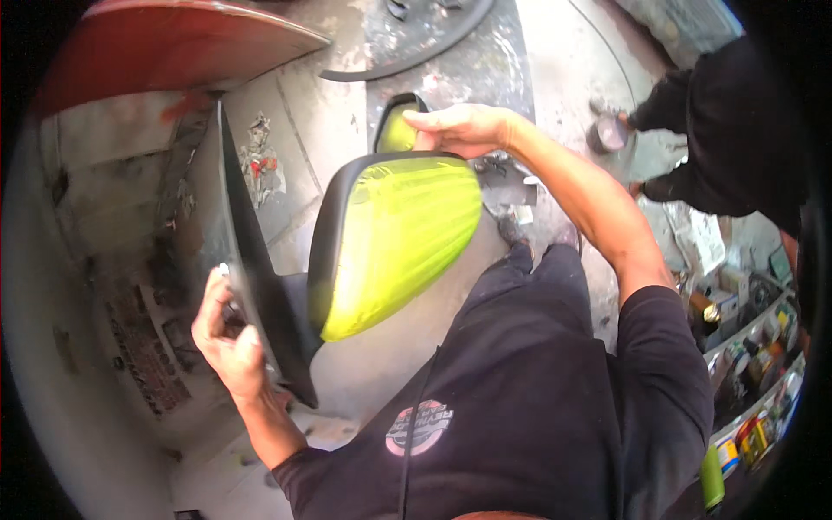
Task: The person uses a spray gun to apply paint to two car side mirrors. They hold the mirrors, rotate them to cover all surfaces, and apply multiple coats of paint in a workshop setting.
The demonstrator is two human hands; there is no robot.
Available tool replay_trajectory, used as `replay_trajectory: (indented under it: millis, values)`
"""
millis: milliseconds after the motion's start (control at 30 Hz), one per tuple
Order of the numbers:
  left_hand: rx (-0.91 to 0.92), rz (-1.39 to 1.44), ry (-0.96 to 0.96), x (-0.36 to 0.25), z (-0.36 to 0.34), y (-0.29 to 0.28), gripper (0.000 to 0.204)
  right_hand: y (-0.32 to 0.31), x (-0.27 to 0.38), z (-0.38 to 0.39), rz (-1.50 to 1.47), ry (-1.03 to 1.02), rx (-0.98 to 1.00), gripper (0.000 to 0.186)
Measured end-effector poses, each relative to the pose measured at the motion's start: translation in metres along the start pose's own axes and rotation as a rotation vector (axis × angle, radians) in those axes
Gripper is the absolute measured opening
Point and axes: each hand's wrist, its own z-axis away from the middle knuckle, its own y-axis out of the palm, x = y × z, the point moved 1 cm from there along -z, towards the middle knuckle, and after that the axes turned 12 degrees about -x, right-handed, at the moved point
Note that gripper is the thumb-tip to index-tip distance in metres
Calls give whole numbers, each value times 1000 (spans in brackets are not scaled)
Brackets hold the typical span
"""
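Note:
Near the middle is a car side mirror (407, 243), with a black housing and its face covered in yellow-green masking strips. My right hand (468, 128) grips its upper edge, thumb pointing left, with the fingers partly hidden. Just beyond is a smaller, similarly covered mirror (397, 130) with a black rim; I cannot tell whether it touches my thumb. On the left, my left hand (232, 334) holds a long, thin panel (247, 234) by its outer side, fingers bent and thumb against it. This panel is black on its inner face and stands on edge, its lower end beside the large mirror.
A red curved body panel (173, 43) juts in at the upper left. A curved black strip (425, 62) lies at the top on a stained surface. Another person in dark clothes (737, 130) stands at right, near shelves of cans and bottles (754, 373). Crumpled paper (263, 165) lies at left.

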Motion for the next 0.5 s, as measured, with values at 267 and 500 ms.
replay_trajectory:
  millis: [267,500]
  values:
    - [-308,750,-607,109,27,30,33,69,60,1,84,128,-393,55]
    - [-293,1178,-721,168,90,176,36,-9,-20,84,-182,85,-823,43]
